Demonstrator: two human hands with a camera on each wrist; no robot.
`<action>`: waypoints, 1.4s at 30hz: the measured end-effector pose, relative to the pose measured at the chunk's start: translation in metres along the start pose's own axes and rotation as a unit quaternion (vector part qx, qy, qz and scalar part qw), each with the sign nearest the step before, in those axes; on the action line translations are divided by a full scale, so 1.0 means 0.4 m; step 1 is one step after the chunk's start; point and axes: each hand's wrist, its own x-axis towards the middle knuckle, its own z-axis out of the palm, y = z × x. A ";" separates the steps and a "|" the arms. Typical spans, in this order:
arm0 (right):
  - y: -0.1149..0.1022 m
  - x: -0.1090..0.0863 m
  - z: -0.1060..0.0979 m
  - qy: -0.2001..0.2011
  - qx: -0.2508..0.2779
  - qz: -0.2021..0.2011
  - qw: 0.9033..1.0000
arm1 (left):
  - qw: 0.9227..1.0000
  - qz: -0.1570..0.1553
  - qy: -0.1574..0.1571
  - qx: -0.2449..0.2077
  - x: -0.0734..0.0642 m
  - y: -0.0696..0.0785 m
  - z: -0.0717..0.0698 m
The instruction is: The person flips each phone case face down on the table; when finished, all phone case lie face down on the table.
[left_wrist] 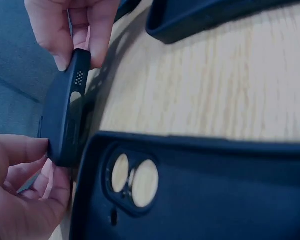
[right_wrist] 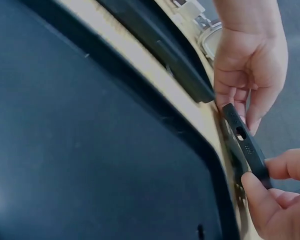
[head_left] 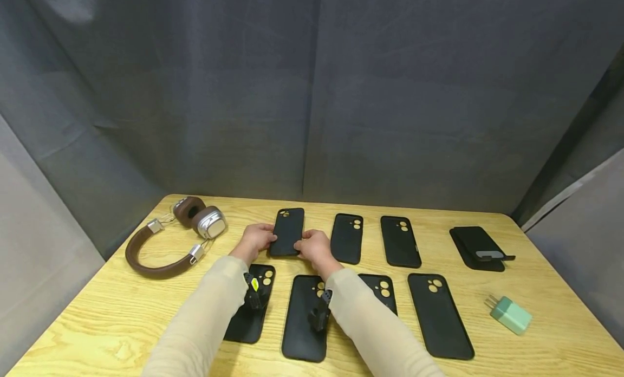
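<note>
Between my two hands is a black phone case (head_left: 287, 231), its outer back towards the head camera. My left hand (head_left: 257, 240) pinches its left edge. On the opposite edge, my right hand (head_left: 314, 247) grips it near the lower corner. The left wrist view shows the case (left_wrist: 65, 115) edge-on, with small speaker holes and a port cutout along its bottom edge. Fingers of both hands also show on the case (right_wrist: 246, 142) in the right wrist view. Nearest below my hands lie two more phone cases (head_left: 246, 323) (head_left: 304, 325), partly covered by my wrist cameras.
Several other black cases (head_left: 347, 239) (head_left: 400, 241) (head_left: 441, 317) lie in rows on the wooden table (head_left: 97, 312). Brown headphones (head_left: 161, 271) rest at the left. To the right are a dark flat item with a grey tab (head_left: 475, 247) and a green plug adapter (head_left: 512, 315).
</note>
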 end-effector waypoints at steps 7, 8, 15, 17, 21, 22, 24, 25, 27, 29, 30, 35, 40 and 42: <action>0.009 -0.002 0.008 0.009 -0.074 -0.005 0.997 | 0.998 0.027 -0.002 0.061 -0.004 -0.013 0.001; 0.009 -0.003 0.008 0.012 -0.086 -0.008 0.996 | 0.997 0.030 -0.001 0.068 -0.004 -0.013 0.001; 0.002 -0.006 0.010 0.022 -0.153 -0.028 0.988 | 0.993 0.038 0.016 0.113 -0.003 -0.009 0.005; 0.002 -0.005 0.010 0.021 -0.167 -0.030 0.985 | 0.991 0.037 0.021 0.124 -0.004 -0.008 0.007; 0.000 -0.003 0.009 0.019 -0.197 -0.034 0.980 | 0.991 0.032 0.024 0.131 -0.004 -0.007 0.012; 0.000 -0.002 0.009 0.019 -0.202 -0.036 0.979 | 0.990 0.031 0.025 0.132 -0.003 -0.007 0.013; -0.001 0.000 0.010 0.018 -0.211 -0.037 0.977 | 0.990 0.030 0.026 0.136 -0.002 -0.006 0.014; -0.001 0.001 0.011 0.019 -0.215 -0.038 0.976 | 0.990 0.029 0.026 0.138 -0.002 -0.005 0.014; -0.003 0.004 0.012 0.019 -0.218 -0.037 0.975 | 0.990 0.026 0.027 0.139 -0.001 -0.003 0.013; -0.004 0.006 0.013 0.017 -0.222 -0.035 0.974 | 0.989 0.028 0.026 0.141 -0.001 -0.002 0.012; -0.005 0.006 0.014 0.017 -0.223 -0.035 0.974 | 0.989 0.030 0.026 0.142 -0.001 -0.002 0.011; -0.007 -0.001 0.012 0.012 -0.183 -0.019 0.983 | 0.987 0.050 0.037 0.150 -0.009 -0.002 0.010; -0.008 -0.007 -0.005 0.008 -0.107 0.011 0.994 | 0.983 0.077 0.068 0.154 -0.032 0.015 0.021; -0.012 -0.010 -0.017 0.006 -0.080 0.022 0.996 | 0.983 0.087 0.075 0.145 -0.038 0.021 0.025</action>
